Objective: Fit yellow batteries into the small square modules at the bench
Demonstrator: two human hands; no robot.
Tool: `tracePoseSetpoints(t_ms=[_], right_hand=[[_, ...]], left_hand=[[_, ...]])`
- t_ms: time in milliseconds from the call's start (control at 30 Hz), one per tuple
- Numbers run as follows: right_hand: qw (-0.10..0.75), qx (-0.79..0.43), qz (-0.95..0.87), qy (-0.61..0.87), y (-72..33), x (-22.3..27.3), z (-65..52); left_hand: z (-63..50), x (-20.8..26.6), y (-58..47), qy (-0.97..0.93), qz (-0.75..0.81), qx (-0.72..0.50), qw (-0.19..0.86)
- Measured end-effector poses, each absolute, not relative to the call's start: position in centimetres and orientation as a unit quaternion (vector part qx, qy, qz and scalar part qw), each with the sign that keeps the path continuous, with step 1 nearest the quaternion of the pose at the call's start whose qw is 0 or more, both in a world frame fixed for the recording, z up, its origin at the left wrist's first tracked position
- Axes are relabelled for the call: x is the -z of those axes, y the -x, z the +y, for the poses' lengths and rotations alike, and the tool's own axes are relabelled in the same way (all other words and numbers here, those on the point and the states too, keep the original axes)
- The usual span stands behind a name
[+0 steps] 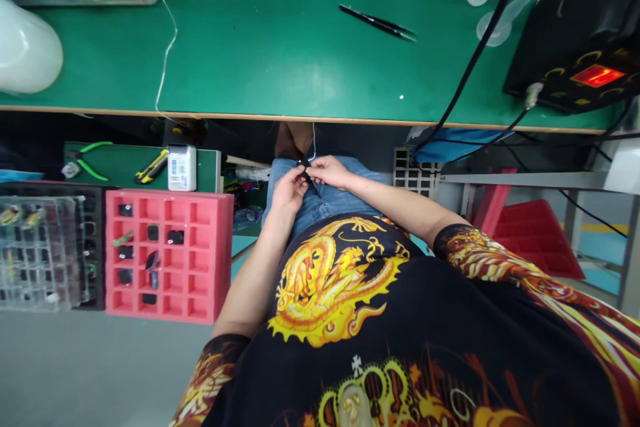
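— Where were the hands?

— Both lay in the lap, below the front edge of the green desk. The left hand and right hand met fingertip to fingertip, pinched together on a small dark part.

— Anything attached to it?

— A thin white wire ran up from the part toward the desk edge.

— And nearby?

— Left of the lap sat a pink compartment tray with small black pieces; black tweezers lay on the desk, well apart.
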State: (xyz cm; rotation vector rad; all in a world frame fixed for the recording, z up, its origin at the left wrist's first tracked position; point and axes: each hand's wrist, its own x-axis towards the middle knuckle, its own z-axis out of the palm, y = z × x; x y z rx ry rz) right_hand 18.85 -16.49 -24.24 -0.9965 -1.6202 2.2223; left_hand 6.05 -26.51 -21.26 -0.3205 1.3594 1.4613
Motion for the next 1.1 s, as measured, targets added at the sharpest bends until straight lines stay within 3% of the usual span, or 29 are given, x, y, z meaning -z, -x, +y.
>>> tracePoseSetpoints(t_ms=[533,1100], right_hand=[[0.104,-0.846,-0.313,0.418,-18.5,23.4,-14.6],[0.085,-0.853,-0.323,0.401,-18.5,24.0,-14.6]], left_hand=[[-26.9,21.1,-5.1,0.119,0.578,-0.618,0.520],[-27.0,20.5,-5.1,0.119,0.551,-0.623,0.543]])
